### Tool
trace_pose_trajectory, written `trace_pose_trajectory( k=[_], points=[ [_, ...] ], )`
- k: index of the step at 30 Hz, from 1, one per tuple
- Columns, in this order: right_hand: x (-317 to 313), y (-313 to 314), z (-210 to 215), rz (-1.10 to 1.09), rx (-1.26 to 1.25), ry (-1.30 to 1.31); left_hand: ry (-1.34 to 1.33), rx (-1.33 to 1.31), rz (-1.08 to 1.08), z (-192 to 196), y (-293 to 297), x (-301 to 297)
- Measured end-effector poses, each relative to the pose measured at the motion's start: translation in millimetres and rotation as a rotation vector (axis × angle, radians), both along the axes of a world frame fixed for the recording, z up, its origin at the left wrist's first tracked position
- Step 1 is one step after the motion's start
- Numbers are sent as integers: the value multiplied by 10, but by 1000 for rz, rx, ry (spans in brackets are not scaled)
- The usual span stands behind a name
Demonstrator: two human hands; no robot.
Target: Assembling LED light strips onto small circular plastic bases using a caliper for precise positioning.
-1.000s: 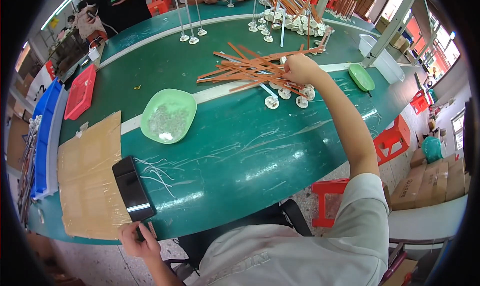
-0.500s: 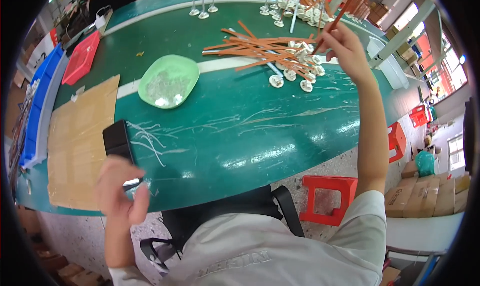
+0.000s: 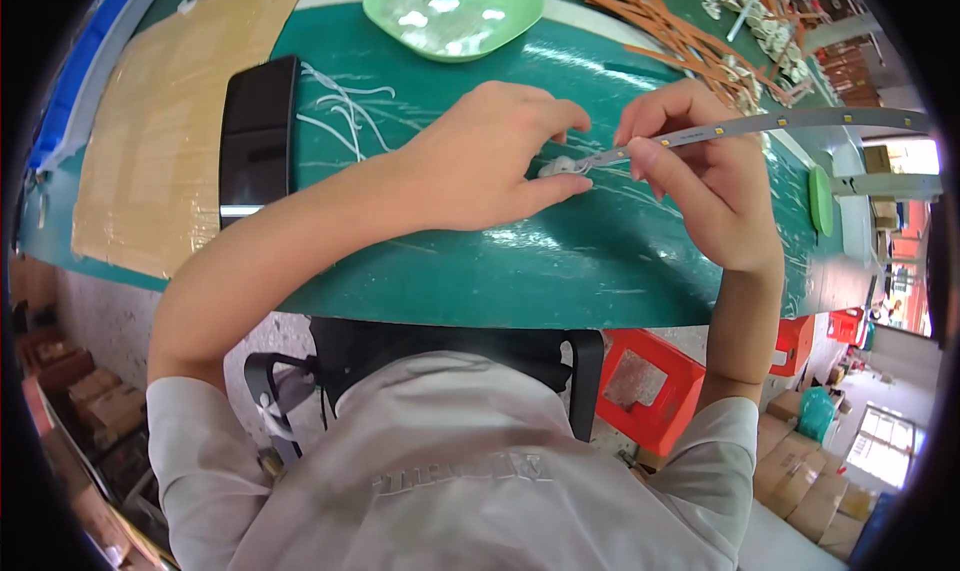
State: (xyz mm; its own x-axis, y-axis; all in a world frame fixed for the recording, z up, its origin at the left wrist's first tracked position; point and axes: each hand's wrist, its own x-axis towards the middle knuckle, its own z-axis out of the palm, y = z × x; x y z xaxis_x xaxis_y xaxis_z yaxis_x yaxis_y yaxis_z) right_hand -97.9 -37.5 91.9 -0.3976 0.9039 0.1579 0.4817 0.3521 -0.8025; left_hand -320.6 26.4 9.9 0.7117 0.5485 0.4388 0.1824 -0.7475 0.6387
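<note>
My right hand (image 3: 705, 161) pinches a grey LED strip (image 3: 780, 121) with small yellow chips between thumb and index finger. The strip arcs away to the right edge of the view. At its left end is a white, roundish end piece (image 3: 560, 166) with thin wires. Around this end piece reaches my left hand (image 3: 495, 156), index finger and thumb apart. The thumb lies right beside the piece, perhaps touching it; a gap shows below the index finger. Several white wire pieces (image 3: 350, 111) lie on the green table beyond my left forearm.
A black phone (image 3: 257, 131) lies beside a cardboard sheet (image 3: 150, 161) on the left. At the far side stands a green bowl (image 3: 382, 23) of small clear parts. Orange-brown strips (image 3: 675, 26) are heaped at the far right. A red stool (image 3: 685, 381) stands below the table edge.
My right hand has come from the heap toward me, bringing a strip. My left hand has moved right, from near the phone to the strip's end. The view has tilted nearer.
</note>
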Motion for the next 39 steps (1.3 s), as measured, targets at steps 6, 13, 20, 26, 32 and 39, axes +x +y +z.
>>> trace_pose_trajectory(
  k=[6, 13, 20, 26, 32, 39],
  points=[
    [-125, 10, -202, -23, -4, 166, -22, -29, -128, -150, 54, -62],
    [-171, 53, -513, 44, 76, 210, -94, 43, -175, -217, 81, -1],
    [-98, 17, -548, -108, 112, 110, -68, -148, -166, -89, 141, -88],
    [-69, 7, -546, -73, 116, 19, 57, -76, -136, 6, 94, -29],
    [-51, 21, -515, -140, 56, -68, 47, -184, -183, 112, 125, -121],
    [-21, 12, -497, -102, -6, -79, -75, -86, -242, -16, 183, -141]
  ],
)
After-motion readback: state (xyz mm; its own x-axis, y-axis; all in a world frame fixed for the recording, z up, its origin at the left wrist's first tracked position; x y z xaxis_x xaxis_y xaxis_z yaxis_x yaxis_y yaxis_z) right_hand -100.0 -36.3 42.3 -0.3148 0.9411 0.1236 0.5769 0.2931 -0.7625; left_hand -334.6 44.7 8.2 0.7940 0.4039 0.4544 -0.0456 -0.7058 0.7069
